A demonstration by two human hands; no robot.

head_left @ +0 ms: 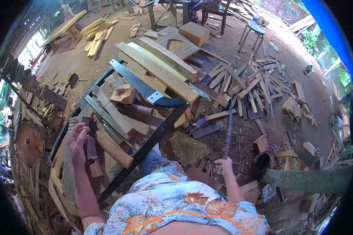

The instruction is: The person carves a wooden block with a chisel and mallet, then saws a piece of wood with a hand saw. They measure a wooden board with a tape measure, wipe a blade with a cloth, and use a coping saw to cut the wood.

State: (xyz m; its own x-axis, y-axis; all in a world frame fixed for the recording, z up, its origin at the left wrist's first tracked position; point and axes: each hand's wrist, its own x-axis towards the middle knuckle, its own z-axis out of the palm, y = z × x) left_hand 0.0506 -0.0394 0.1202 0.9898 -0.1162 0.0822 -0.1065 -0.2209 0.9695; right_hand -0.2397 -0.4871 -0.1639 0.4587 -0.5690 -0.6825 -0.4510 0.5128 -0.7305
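My left hand (78,139) is raised at the left of the work table, fingers curled toward the thumb; whether something small is between them cannot be made out. Wooden blocks and a rounded wooden piece (113,149) lie beside and below it. Down at the right, my right hand (224,166) is wrapped round the lower end of a long ridged metal rod (228,135), which points up and away. A handsaw (137,82) with a black handle rests on the table, next to long planks (157,72). A carved wood block (123,94) sits left of the saw handle.
The table's dark front edge (145,150) runs diagonally before me. Heaped wood offcuts (259,88) cover the ground at the right, near a stool (256,28). A log (308,181) lies at the lower right. Yellow planks (96,37) lie farther back; a chair (223,15) stands behind.
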